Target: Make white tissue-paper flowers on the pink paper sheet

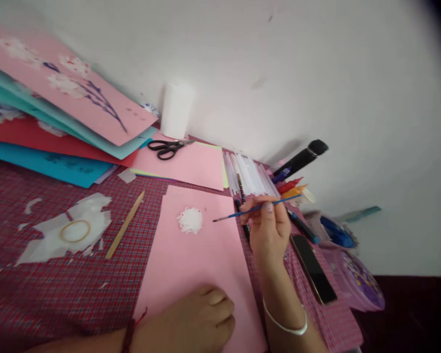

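Right hand (pixel 268 230) pinches a brush (pixel 255 209), fingers closed around it. Brush lies near-horizontal, tip left toward white blob (pixel 190 220). Left hand (pixel 198 321), loosely curled, presses pink paper (pixel 194 264).

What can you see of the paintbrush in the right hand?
The paintbrush is thin, with a blue handle and a dark pointed tip. The right hand pinches it near the middle. It lies almost level, tip aimed left and slightly down, above the pink sheet, just short of the white fluffy patch. Whether the tip touches the paper cannot be told.
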`<state>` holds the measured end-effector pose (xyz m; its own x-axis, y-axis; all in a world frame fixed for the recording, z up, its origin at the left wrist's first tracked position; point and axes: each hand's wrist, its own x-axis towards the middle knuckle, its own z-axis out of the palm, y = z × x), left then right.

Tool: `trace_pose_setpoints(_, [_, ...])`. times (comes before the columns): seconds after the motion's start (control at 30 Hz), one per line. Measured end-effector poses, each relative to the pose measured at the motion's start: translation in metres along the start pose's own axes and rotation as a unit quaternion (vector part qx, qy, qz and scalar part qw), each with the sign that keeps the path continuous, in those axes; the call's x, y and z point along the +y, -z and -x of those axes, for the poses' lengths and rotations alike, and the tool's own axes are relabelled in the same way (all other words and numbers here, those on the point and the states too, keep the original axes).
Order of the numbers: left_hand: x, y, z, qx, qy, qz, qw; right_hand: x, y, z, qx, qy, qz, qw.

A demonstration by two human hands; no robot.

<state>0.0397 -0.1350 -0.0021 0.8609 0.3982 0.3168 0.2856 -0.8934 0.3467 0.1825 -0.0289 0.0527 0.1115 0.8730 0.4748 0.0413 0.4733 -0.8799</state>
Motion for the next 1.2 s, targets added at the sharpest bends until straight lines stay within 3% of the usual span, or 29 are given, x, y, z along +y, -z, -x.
trace_pose_setpoints(0.13, [0.002,-0.007,0.002,0.034,0.012,-0.011,0.999,-0.006,0.059,-0.011,0.106,0.033,0.062,0.992])
trace_pose_setpoints(0.27, [-0.003,-0.026,0.006,0.092,-0.006,-0.027,0.995,0.008,0.104,-0.003,0.172,0.013,0.167,0.971])
trace_pose_setpoints(0.43, [-0.009,-0.036,0.008,0.104,-0.024,-0.038,0.994,0.028,0.116,0.005,0.159,-0.022,0.213,0.964])
trace_pose_setpoints(0.57, [-0.005,-0.024,0.004,0.086,-0.013,-0.04,0.995,0.031,0.117,0.006,0.135,-0.039,0.21,0.968])
trace_pose_setpoints(0.67, [-0.002,-0.011,0.0,0.034,-0.01,-0.026,0.999,0.023,0.116,0.006,0.15,-0.038,0.193,0.969])
trace_pose_setpoints(0.73, [-0.002,-0.004,-0.002,0.004,-0.018,-0.025,1.0,0.016,0.108,0.004,0.186,-0.026,0.156,0.97])
trace_pose_setpoints(0.8, [-0.003,0.0,-0.003,-0.008,-0.027,-0.033,0.999,0.007,0.088,0.002,0.18,-0.028,0.091,0.979])
trace_pose_setpoints(0.93, [-0.005,0.0,-0.002,0.001,-0.033,-0.04,0.999,-0.002,0.023,0.005,0.052,-0.056,0.009,0.997])
trace_pose_setpoints(1.03, [-0.006,-0.004,-0.001,0.025,-0.035,-0.04,0.998,0.001,-0.021,0.012,-0.055,-0.024,0.018,0.998])
trace_pose_setpoints(1.2, [-0.007,-0.012,0.002,0.069,-0.027,-0.038,0.997,0.012,-0.049,0.017,-0.118,0.015,0.066,0.991])
